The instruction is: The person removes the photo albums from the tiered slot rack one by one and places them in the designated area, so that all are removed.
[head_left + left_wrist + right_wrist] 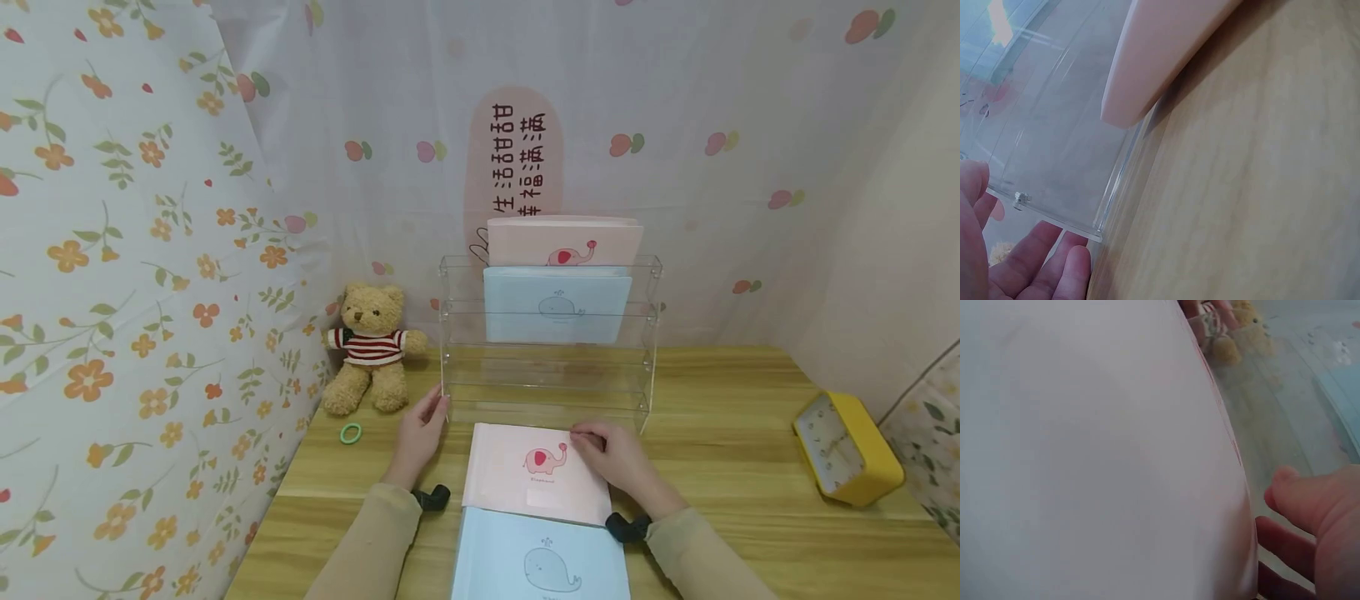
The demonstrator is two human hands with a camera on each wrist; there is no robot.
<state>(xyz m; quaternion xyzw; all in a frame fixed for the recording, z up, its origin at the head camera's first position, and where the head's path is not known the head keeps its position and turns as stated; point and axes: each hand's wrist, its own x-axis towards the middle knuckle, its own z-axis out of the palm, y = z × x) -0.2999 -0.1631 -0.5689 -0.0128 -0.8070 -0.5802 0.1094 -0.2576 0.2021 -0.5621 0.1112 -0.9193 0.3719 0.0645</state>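
A clear acrylic rack (551, 375) stands upright at the back of the table. My left hand (420, 433) touches its left side panel, fingertips along the panel's outer face in the left wrist view. In front of the rack lies a pink book (502, 467) with a red elephant on its cover, its lower edge meeting a blue whale book (487, 558). My right hand (617, 457) is at the pink book's upper right corner. In the right wrist view its fingers (1285, 544) touch the book's edge, while the thumb stands apart from the cover.
Inside the rack stand another pink elephant book (517, 242) and, lower, a blue whale book (517, 304). A teddy bear (371, 346) sits left of the rack, behind a green ring (350, 433). A yellow clock (862, 450) stands at the right. Patterned curtains (390, 108) hang behind the table.
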